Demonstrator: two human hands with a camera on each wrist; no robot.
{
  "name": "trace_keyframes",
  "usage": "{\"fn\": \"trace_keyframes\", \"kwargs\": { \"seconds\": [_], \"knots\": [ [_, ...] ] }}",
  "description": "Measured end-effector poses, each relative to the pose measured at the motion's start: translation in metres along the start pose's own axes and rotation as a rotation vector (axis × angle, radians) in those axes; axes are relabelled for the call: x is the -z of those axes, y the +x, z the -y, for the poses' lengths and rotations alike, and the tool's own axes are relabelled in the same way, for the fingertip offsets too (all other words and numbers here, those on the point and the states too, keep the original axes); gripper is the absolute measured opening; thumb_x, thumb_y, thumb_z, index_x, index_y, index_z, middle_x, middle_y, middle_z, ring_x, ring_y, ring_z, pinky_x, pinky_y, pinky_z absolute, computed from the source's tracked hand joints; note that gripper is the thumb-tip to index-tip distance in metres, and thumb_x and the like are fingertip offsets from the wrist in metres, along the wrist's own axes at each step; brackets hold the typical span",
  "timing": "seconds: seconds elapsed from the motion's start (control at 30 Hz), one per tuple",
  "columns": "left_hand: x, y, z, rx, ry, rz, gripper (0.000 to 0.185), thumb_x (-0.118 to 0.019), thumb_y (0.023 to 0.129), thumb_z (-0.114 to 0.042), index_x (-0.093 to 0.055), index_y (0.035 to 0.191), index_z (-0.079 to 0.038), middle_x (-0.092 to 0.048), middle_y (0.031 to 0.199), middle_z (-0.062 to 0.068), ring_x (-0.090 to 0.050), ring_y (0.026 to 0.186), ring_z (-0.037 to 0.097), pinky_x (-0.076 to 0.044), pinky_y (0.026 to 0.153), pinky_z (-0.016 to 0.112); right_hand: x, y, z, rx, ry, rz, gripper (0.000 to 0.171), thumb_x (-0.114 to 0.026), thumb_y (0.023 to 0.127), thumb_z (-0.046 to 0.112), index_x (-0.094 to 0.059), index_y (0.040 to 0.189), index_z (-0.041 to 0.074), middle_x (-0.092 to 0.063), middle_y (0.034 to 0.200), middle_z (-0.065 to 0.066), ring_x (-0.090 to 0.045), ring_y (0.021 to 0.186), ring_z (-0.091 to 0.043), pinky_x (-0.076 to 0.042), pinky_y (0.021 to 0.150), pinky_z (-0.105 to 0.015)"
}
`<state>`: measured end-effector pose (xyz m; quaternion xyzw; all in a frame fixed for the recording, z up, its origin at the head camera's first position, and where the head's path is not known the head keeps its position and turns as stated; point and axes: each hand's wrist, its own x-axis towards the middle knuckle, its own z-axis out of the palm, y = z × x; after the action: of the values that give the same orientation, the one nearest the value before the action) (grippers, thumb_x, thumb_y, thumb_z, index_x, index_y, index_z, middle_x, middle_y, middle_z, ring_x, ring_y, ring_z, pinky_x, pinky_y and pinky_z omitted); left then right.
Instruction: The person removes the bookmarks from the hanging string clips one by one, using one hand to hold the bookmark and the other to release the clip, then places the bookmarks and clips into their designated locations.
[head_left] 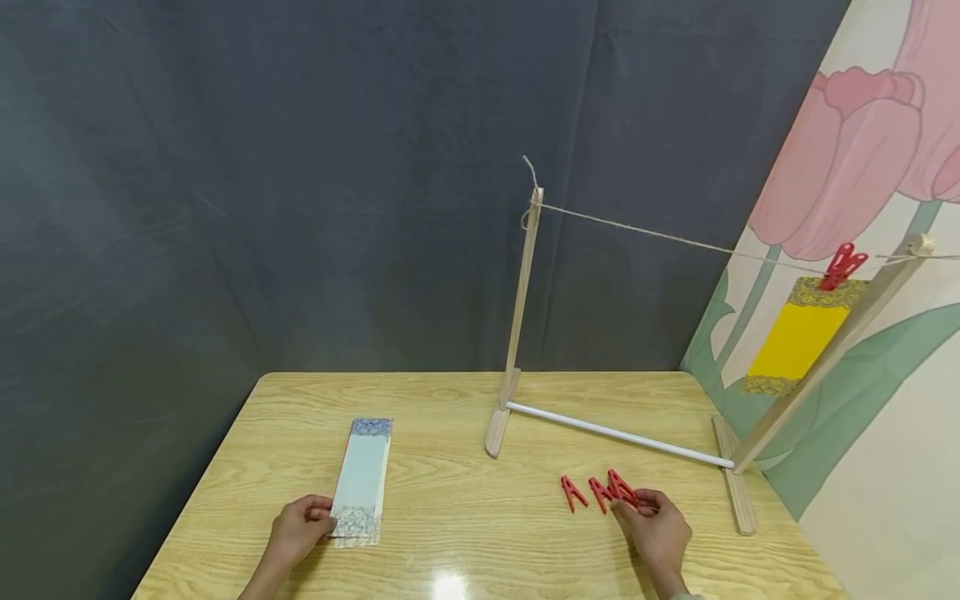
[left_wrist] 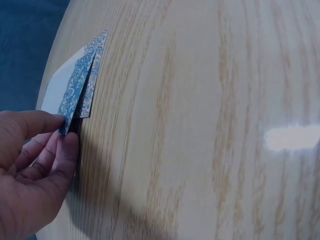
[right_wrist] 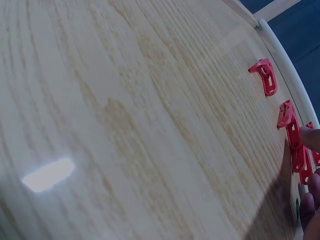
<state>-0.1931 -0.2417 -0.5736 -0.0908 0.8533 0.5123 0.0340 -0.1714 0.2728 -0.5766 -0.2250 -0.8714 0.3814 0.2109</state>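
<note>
I am pinching the near end of the long pale-blue patterned paper strip (head_left: 362, 481) lying on the wooden table (head_left: 465, 533) with my left hand (head_left: 297, 528) while my right hand (head_left: 660, 530) is closing its fingers on one red plastic clothespin (head_left: 622, 488) near the rack's foot; judged next: lifting both to the twine line (head_left: 660, 236).

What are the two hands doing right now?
Left hand: pinching the top card.
Right hand: fingers on a red clip; grip cannot be told.
</note>
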Motion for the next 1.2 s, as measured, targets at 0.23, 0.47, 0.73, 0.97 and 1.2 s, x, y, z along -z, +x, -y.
{"fn": "trace_keyframes", "kwargs": {
  "seconds": [0.23, 0.47, 0.73, 0.97, 1.2],
  "knots": [
    [-0.0008, 0.001, 0.002, -0.024, 0.065, -0.012, 0.024, -0.071, 0.077, 0.005, -0.066, 0.1, 0.008, -0.06, 0.077, 0.002, -0.058, 0.069, 0.016, -0.051, 0.054, 0.027, -0.0007, 0.0, -0.0011, 0.006, 0.008, 0.002, 0.036, -0.087, 0.069, 0.014, -0.068, 0.092, -0.005, -0.066, 0.075, -0.008, -0.059, 0.063, -0.012, -0.046, 0.052, -0.021],
    [-0.0009, 0.0033, 0.0051, -0.034, 0.101, -0.011, 0.025, -0.073, 0.076, 0.002, -0.067, 0.099, 0.006, -0.06, 0.076, 0.001, -0.056, 0.069, 0.016, -0.048, 0.055, 0.026, -0.0006, 0.0001, -0.0003, 0.008, 0.013, -0.002, 0.037, -0.086, 0.07, 0.011, -0.067, 0.095, -0.006, -0.066, 0.077, -0.009, -0.058, 0.063, -0.011, -0.045, 0.054, -0.019],
    [-0.0005, 0.0025, 0.0046, -0.037, 0.09, -0.007, 0.024, -0.076, 0.077, 0.002, -0.067, 0.099, 0.007, -0.059, 0.076, 0.001, -0.057, 0.069, 0.016, -0.05, 0.055, 0.027, 0.0001, 0.0001, 0.0012, -0.008, 0.017, 0.009, 0.034, -0.085, 0.071, 0.01, -0.067, 0.095, -0.005, -0.066, 0.079, -0.009, -0.057, 0.065, -0.013, -0.045, 0.054, -0.02],
    [-0.0007, 0.0017, 0.0049, -0.03, 0.049, -0.01, 0.025, -0.073, 0.077, 0.005, -0.066, 0.1, 0.009, -0.059, 0.075, 0.002, -0.059, 0.068, 0.017, -0.053, 0.054, 0.028, 0.0002, 0.0005, 0.0004, -0.009, 0.023, -0.004, 0.032, -0.084, 0.072, 0.01, -0.068, 0.095, -0.005, -0.066, 0.079, -0.01, -0.059, 0.067, -0.015, -0.046, 0.054, -0.02],
    [-0.0012, 0.0014, 0.0045, -0.001, -0.012, -0.003, 0.025, -0.071, 0.078, 0.007, -0.064, 0.102, 0.01, -0.056, 0.075, 0.004, -0.059, 0.067, 0.018, -0.054, 0.054, 0.029, 0.0031, 0.0006, 0.0015, -0.031, 0.017, -0.015, 0.035, -0.085, 0.074, 0.015, -0.068, 0.097, -0.005, -0.067, 0.082, -0.012, -0.059, 0.067, -0.013, -0.045, 0.055, -0.019]
  ]
}}
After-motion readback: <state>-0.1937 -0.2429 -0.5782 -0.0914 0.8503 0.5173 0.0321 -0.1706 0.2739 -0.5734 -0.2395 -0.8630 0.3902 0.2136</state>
